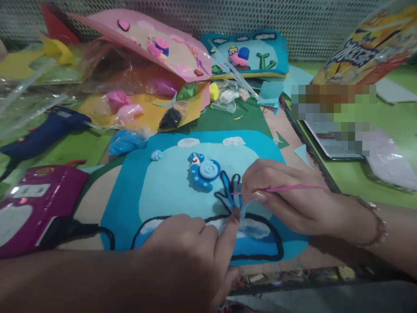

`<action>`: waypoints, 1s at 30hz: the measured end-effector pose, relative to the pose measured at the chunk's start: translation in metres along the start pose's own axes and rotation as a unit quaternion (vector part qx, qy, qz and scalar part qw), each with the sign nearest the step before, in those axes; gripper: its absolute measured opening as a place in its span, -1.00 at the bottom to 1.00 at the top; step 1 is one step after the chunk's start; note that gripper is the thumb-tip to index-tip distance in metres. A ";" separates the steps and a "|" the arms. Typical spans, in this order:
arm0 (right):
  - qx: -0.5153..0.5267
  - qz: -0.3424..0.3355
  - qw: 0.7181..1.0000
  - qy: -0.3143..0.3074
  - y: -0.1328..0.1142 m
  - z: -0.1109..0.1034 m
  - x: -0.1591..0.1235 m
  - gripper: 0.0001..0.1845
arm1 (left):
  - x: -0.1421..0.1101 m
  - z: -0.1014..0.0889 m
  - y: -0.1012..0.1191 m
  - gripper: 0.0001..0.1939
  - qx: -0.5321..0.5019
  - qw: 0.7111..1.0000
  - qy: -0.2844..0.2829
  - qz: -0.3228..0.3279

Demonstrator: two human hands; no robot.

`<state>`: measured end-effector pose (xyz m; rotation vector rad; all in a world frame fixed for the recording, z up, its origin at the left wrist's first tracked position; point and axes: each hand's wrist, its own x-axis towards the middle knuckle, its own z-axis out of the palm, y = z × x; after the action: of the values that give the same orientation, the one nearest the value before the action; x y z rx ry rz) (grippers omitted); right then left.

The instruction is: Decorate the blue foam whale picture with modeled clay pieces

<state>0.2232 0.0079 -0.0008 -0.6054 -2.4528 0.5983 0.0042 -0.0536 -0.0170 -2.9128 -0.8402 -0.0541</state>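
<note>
A thin pink tool (298, 188) is gripped between the thumb and fingers of the right hand (282, 202), its tip held at a black-outlined blue plant shape (224, 191). The base of the plant is touched by the extended index finger of the left hand (192, 250); the other fingers are curled, and whether anything is held beneath them cannot be told. The plant is set toward the near right corner of a blue sheet (122, 198), beside a blue snail (205, 171). Bagged blue clay (127, 141) is placed at the sheet's far left corner.
</note>
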 end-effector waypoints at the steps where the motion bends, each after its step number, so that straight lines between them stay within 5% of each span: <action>1: 0.001 -0.001 1.000 -0.002 0.000 0.000 0.000 -0.85 | 0.000 0.000 0.000 -0.47 -0.002 1.000 0.001 0.000; 12: 0.033 -0.021 0.999 -0.020 0.002 0.001 0.000 -0.86 | 0.000 0.001 -0.002 -0.43 0.002 1.000 0.002 0.017; 20: 0.001 0.013 0.998 0.056 0.013 0.003 -0.001 -0.84 | -0.001 0.002 -0.005 -0.47 -0.007 1.000 0.013 0.023; 30: 0.002 0.005 0.999 0.034 0.010 0.005 0.001 -0.85 | -0.001 -0.002 -0.001 -0.47 -0.002 1.000 -0.002 0.018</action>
<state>0.2225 0.0156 -0.0092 -0.6271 -2.3858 0.5778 0.0026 -0.0532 -0.0149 -2.9318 -0.7880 -0.0483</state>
